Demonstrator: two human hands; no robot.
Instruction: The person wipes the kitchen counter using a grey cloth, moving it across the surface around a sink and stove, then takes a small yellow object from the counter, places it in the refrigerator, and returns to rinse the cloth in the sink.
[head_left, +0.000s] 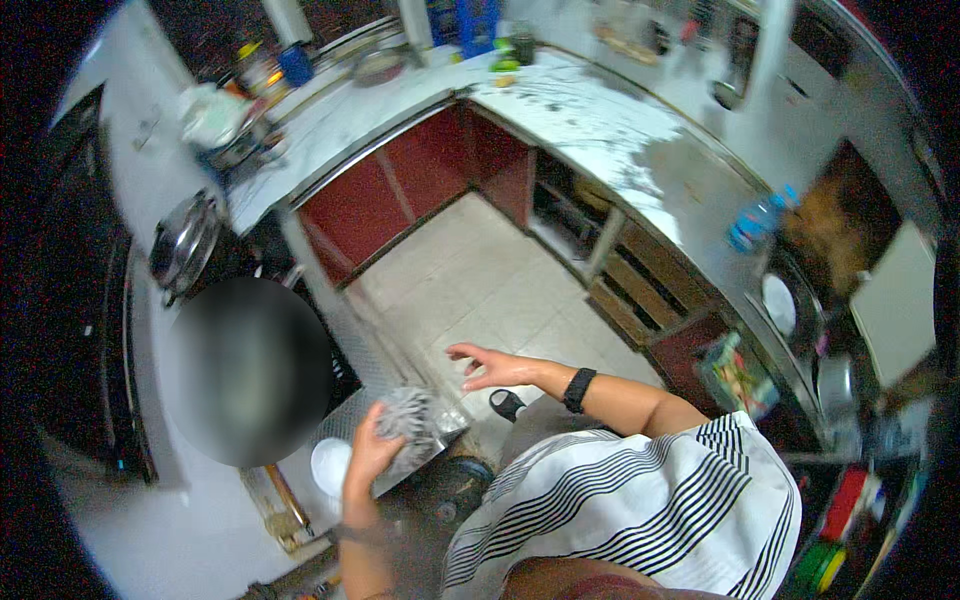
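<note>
My left hand (372, 448) grips a grey shaggy cloth ball (409, 424), held over the corner of a metal-topped counter (337, 424). Just left of that hand is a round white bowl (330, 465). My right hand (491, 367) hangs in the air above the tiled floor (465, 277), its fingers apart and holding nothing. A black band (579, 390) circles the right wrist. A large round blurred patch hides what lies on the stove side of the counter.
A lidded metal pot (191, 244) stands at the left. Along the right counter are a blue-tinted plastic bottle (754, 221) and a white dish (778, 304). A filled clear plastic bag (739, 375) hangs by the red cabinets. Below my left arm sits a dark round object (457, 484).
</note>
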